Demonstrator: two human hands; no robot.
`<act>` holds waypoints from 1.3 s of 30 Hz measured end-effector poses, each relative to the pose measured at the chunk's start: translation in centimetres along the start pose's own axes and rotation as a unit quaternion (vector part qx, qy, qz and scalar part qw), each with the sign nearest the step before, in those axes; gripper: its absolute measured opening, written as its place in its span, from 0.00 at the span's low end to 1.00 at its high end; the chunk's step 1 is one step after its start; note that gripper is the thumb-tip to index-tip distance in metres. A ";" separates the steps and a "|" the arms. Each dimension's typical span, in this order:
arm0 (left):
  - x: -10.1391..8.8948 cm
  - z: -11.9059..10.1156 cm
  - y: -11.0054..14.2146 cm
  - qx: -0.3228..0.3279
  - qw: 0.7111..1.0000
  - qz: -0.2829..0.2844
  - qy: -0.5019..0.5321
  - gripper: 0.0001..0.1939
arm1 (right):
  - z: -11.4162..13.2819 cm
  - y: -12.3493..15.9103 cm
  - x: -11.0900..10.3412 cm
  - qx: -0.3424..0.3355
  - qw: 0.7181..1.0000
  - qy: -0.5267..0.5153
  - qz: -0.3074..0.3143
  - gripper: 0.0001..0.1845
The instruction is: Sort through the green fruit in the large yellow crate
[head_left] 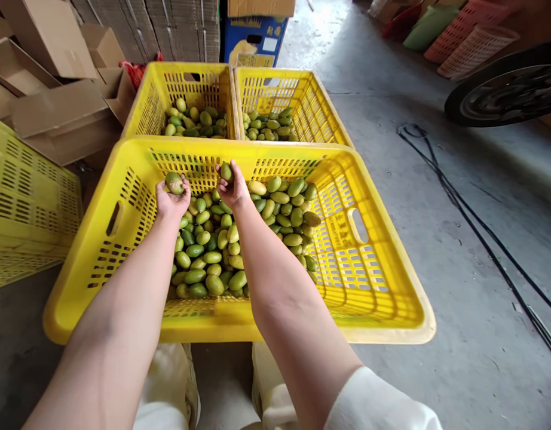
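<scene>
Hands (171,203) (234,190) hold fruits (174,183) clear of crate's rim (392,335)

Near crate (394,298): yellow plastic, smooth, slight sheen on rim; two crates behind, left one (143,113) and right one (329,113), same look. Fruit in left hand (171,206): green skin, rough tan patch. Fruit pile (213,257): smooth skins, soft gloss. Open boxes (63,113): matt brown cardboard. Floor (392,173): grey, concrete-like, mostly matt, shiny where light strikes. Sleeve (378,403): pale matt cloth. Tyre (495,71): black, rubber-like.
</scene>
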State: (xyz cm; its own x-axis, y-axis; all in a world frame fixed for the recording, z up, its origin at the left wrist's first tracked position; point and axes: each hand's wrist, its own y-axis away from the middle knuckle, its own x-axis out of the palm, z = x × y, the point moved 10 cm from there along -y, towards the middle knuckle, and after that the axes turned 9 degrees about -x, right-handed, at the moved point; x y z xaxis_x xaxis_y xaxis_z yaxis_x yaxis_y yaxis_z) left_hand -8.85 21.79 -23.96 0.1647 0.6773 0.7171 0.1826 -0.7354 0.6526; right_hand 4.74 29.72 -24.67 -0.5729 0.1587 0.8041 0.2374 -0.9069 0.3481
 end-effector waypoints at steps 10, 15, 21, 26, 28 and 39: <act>-0.5 -0.9 -0.3 0.042 0.998 -0.024 -0.027 0.07 | -0.4 0.7 -0.5 0.038 0.999 0.000 -0.031 0.08; -0.6 -1.5 -0.2 0.063 0.996 -0.018 -0.063 0.10 | -0.3 0.4 -0.7 0.020 0.999 -0.016 -0.048 0.11; -1.5 -0.3 0.4 0.010 0.998 -0.060 0.021 0.19 | -0.1 1.0 -1.4 0.033 0.991 -0.092 -0.093 0.13; -0.5 0.4 0.4 -0.027 0.999 -0.034 -0.024 0.22 | 0.6 0.7 -0.7 0.005 0.996 -0.079 -0.041 0.11; 0.0 0.7 0.4 -0.030 0.999 -0.015 -0.036 0.22 | 0.9 0.7 -0.6 -0.011 0.997 -0.072 -0.031 0.10; 1.6 1.9 -0.1 -0.033 0.993 0.042 -0.101 0.09 | -0.3 1.6 1.2 0.041 0.998 -0.035 0.022 0.09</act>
State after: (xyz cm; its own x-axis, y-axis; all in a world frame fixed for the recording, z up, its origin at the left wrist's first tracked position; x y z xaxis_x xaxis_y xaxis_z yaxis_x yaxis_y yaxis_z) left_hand -6.82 23.00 -23.37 0.3688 0.5999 0.7101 0.0965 -0.7845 0.6126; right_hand 4.22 28.37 -23.31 -0.5049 0.1497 0.8501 0.3255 -0.8791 0.3482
